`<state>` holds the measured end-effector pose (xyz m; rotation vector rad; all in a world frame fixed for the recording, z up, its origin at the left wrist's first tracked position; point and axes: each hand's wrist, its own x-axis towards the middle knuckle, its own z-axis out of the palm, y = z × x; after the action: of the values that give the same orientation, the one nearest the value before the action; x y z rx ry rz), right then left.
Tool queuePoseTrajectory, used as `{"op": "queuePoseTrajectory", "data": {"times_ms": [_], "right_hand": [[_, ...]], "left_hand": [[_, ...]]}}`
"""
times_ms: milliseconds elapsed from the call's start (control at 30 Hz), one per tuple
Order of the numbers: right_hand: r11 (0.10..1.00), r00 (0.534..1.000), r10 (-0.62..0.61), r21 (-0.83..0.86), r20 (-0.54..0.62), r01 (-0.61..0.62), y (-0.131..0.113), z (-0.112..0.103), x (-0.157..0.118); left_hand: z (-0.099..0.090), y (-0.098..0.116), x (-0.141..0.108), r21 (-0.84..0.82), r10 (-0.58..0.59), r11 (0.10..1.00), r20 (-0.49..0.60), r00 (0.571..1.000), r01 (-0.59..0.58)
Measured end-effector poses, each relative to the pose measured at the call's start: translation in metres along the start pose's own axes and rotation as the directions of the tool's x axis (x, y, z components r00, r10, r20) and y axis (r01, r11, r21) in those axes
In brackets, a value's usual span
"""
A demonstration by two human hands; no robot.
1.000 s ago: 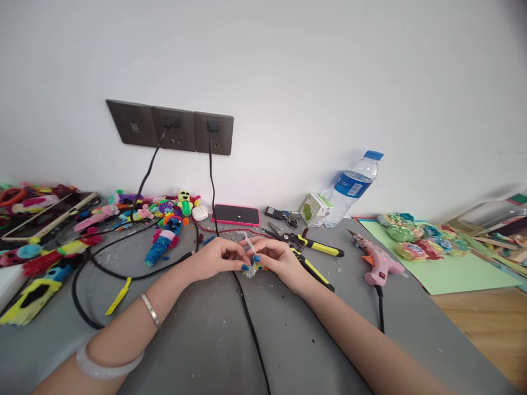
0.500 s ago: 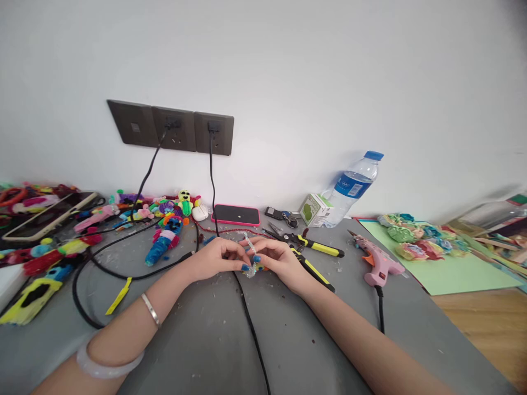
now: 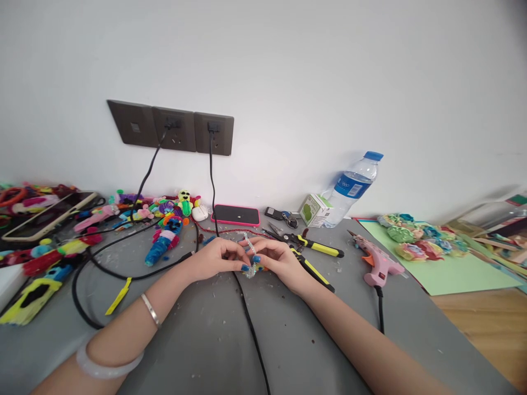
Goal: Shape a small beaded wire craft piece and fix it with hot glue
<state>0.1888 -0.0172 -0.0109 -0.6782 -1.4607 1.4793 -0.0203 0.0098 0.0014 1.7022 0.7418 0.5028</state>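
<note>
left: our left hand (image 3: 216, 259) pinches the clear beaded strand (image 3: 251, 271) | middle: the strand sits between our hands, over the table (image 3: 222, 356) | right: our right hand (image 3: 280, 260) pinches it too; we'd best use light tension, clear of the yellow-handled pliers (image 3: 323, 248) just right

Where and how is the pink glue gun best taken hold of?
By the handle, probably from the near right: the glue gun points its nozzle away and left, while handle and cord extend toward the near side.
</note>
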Motion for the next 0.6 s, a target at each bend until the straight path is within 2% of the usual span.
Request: {"op": "queuePoseTrajectory", "data": {"times_ms": [600], "right_hand": [[1.000,1.000,-0.008,-0.011,0.012,0.008,-0.0013,0.0001,-0.0007]], "left_hand": [[-0.0001,0.0007,0.0007,0.008,-0.005,1.000,0.010,1.000,0.005]]}}
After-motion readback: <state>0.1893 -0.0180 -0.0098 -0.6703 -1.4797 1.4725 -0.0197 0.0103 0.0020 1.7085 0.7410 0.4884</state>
